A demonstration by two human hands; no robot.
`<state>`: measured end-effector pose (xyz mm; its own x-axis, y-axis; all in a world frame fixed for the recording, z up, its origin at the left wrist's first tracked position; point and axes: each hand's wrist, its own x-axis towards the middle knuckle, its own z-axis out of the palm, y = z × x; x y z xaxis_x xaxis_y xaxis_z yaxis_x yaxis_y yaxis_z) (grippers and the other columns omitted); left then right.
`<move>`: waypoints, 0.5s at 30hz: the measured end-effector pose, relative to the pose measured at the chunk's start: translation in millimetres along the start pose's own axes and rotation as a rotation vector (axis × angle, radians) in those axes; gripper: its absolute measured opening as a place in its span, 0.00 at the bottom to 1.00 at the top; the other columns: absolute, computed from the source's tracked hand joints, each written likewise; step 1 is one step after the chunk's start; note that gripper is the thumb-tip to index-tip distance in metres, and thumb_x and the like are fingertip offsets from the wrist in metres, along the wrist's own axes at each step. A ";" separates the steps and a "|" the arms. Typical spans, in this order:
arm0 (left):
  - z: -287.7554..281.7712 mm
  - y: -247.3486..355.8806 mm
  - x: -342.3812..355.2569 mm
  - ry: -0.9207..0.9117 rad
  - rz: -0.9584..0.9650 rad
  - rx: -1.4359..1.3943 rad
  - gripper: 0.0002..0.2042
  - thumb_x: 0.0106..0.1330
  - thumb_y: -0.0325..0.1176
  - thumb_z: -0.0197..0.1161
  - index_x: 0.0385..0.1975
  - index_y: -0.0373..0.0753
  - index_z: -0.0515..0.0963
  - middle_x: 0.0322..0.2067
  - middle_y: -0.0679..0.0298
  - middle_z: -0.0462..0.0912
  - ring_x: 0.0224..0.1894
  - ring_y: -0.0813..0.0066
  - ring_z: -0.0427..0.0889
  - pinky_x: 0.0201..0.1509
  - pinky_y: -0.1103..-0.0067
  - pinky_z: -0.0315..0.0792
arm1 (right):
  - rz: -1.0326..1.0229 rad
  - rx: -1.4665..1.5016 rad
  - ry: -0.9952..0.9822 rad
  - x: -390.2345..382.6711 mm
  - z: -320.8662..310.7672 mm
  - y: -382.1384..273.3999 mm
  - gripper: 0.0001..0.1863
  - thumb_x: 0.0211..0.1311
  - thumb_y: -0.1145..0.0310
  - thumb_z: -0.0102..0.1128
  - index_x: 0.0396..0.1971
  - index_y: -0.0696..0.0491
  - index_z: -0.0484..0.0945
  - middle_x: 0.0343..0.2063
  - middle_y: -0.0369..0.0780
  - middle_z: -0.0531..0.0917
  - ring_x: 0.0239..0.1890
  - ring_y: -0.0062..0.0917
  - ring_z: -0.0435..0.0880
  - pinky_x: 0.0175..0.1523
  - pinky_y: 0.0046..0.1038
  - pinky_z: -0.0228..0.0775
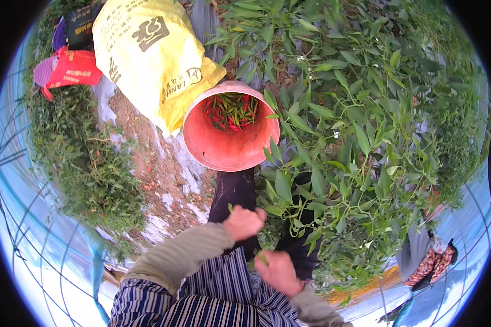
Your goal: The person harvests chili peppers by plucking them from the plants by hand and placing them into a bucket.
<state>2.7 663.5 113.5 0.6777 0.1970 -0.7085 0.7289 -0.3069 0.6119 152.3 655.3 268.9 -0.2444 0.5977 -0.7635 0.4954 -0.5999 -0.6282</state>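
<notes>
Striped clothing [207, 314] lies nearest; just beyond, I see the left hand [244, 222] and right hand [281, 273] curled, green bits [263, 258] at both, but can't tell their grip. Farther, peppers [232, 113] lie inside a red bucket [232, 146], right of a yellow sack [142, 54].

Grey-beige sleeves [183, 253]; navy-white striped garment [218, 312]; dark legwear [233, 192].

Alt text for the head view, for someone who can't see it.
A person's blurred left hand and right hand are on the near side of a reddish bucket holding red and green peppers. Leafy plants crowd the right; a yellow sack lies at upper left.
</notes>
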 end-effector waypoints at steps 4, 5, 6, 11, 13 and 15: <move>16.8 -36.8 -6.5 0.046 -0.144 -0.151 0.09 0.59 0.30 0.51 0.36 0.32 0.68 0.18 0.47 0.80 0.23 0.48 0.83 0.28 0.55 0.74 | 0.001 -0.030 0.092 -12.9 -9.6 -5.3 0.09 0.56 0.72 0.61 0.20 0.57 0.73 0.16 0.49 0.73 0.17 0.42 0.77 0.23 0.38 0.67; 16.0 -42.6 -9.4 0.148 -0.145 -0.172 0.08 0.59 0.30 0.52 0.35 0.33 0.68 0.18 0.47 0.79 0.24 0.46 0.82 0.27 0.57 0.74 | 0.062 -0.172 0.083 -4.7 -9.0 4.0 0.08 0.59 0.68 0.62 0.27 0.56 0.76 0.23 0.49 0.77 0.19 0.42 0.79 0.24 0.39 0.70; 10.8 -50.6 -7.1 0.203 -0.180 -0.253 0.08 0.59 0.30 0.52 0.36 0.34 0.68 0.18 0.47 0.78 0.24 0.46 0.81 0.28 0.57 0.74 | 0.133 -0.407 -0.012 3.9 -7.9 14.6 0.09 0.59 0.66 0.61 0.32 0.56 0.77 0.28 0.49 0.79 0.22 0.43 0.80 0.26 0.39 0.72; -41.7 -97.5 8.3 0.720 -0.230 -0.479 0.05 0.60 0.30 0.57 0.32 0.36 0.74 0.18 0.46 0.74 0.24 0.45 0.78 0.28 0.62 0.72 | 0.173 -0.679 0.099 34.1 -1.3 33.7 0.16 0.61 0.62 0.61 0.44 0.56 0.76 0.38 0.47 0.82 0.28 0.42 0.84 0.32 0.37 0.78; -64.7 -118.7 15.0 0.667 -0.372 -0.562 0.10 0.59 0.32 0.57 0.39 0.37 0.72 0.24 0.47 0.79 0.31 0.46 0.80 0.36 0.58 0.74 | 0.014 -0.587 0.282 48.6 -4.7 22.0 0.17 0.61 0.62 0.62 0.44 0.57 0.75 0.40 0.47 0.81 0.27 0.38 0.85 0.30 0.33 0.79; -78.2 -132.3 16.7 0.710 -0.441 -0.394 0.16 0.59 0.32 0.58 0.46 0.35 0.72 0.34 0.45 0.79 0.40 0.47 0.80 0.45 0.60 0.73 | -0.002 -0.459 0.293 70.9 -8.9 7.7 0.17 0.61 0.64 0.61 0.45 0.58 0.75 0.38 0.47 0.82 0.30 0.38 0.85 0.31 0.33 0.78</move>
<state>-74.9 780.2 48.2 0.1365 0.7857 -0.6033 0.8272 0.2447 0.5058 146.2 697.8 211.3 -0.0355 0.7609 -0.6479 0.8242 -0.3444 -0.4495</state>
